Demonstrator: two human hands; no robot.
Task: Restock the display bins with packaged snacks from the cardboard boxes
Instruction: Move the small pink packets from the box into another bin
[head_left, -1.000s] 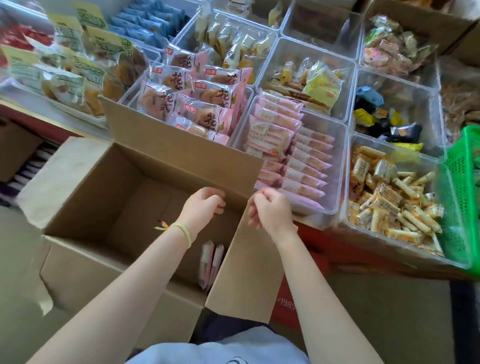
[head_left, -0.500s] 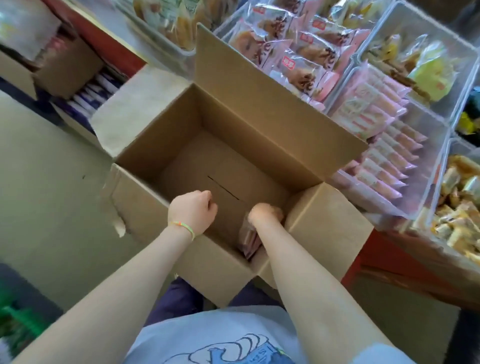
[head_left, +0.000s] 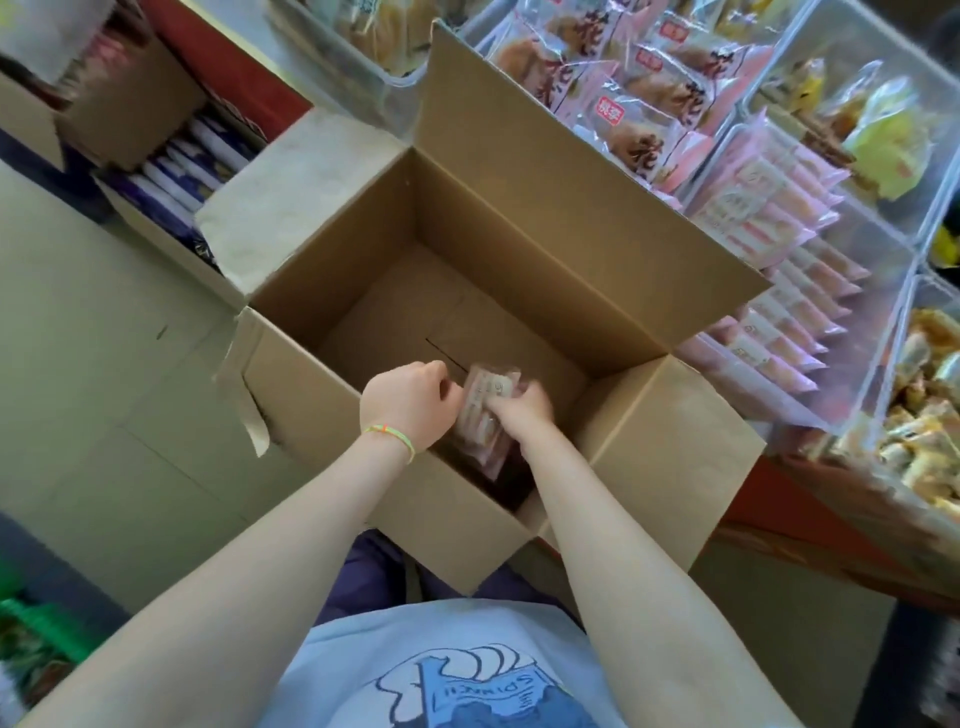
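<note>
An open cardboard box (head_left: 519, 208) stands in front of me, its floor mostly bare. At its near right corner both hands hold a small bunch of pink snack packets (head_left: 480, 415). My right hand (head_left: 519, 410) grips the packets from the right. My left hand (head_left: 408, 402), with a green wristband, has its fingers curled on their left side. To the right, a clear display bin (head_left: 883, 332) holds rows of matching pink packets (head_left: 779, 249).
Clear bins of other wrapped snacks fill the upper right: pink cake packs (head_left: 639, 83), yellow packs (head_left: 883, 140), golden sticks (head_left: 924, 431). Another cardboard box (head_left: 130, 98) with blue-white packets sits at upper left. A green basket (head_left: 31, 623) shows at lower left.
The view tilted down from the bins onto the box. Both hands went from the box flap into the near right corner and took hold of the pink packets, lifting them slightly.
</note>
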